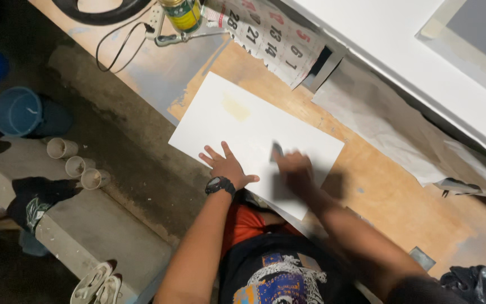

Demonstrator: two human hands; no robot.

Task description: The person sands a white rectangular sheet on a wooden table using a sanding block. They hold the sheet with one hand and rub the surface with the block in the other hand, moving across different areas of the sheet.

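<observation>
Pressing flat, left hand (227,166) lies with fingers (211,154) spread wide on the near edge of the white board (243,121), which stretches away beyond the fingertips, long axis slanting across the workbench (389,197). Right hand (292,169), blurred, pinches a small dark tool (277,151) against the board; it sits nearer the middle.

calendar (271,39): torn, at the bench's far edge
can (183,13): green-yellow, beside the calendar
bucket (17,111): blue, on floor
cups (78,164): three, near the bucket
</observation>
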